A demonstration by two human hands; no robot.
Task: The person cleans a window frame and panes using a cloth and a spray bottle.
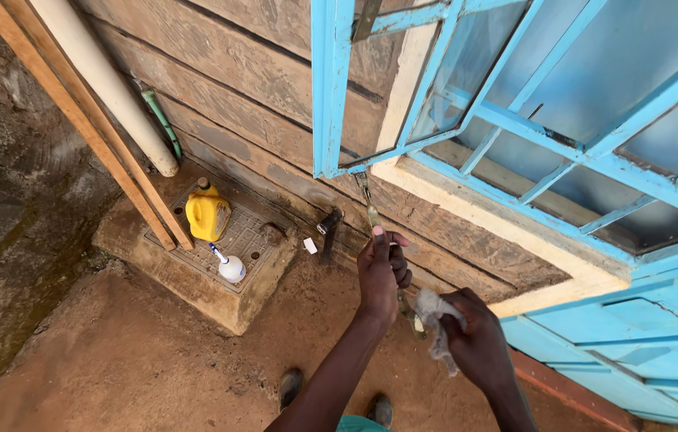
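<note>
My left hand (381, 274) pinches a thin metal window stay bar (369, 210) that hangs down from the bottom edge of an open blue-framed window pane (403, 88). My right hand (476, 336) grips a crumpled grey cloth (435, 320) pressed against the lower end of that bar. Both hands are close together below the window sill (507, 232). The bar's lower tip is partly hidden by the cloth and my fingers.
A yellow jug (207, 213) and a white spray bottle (230, 266) stand on a concrete drain slab (195, 280) at the left. A pale pipe (107, 84) and wooden battens (83, 120) lean on the plank wall. A blue door panel (635, 344) is at the right. My shoes (291, 388) stand on bare earth.
</note>
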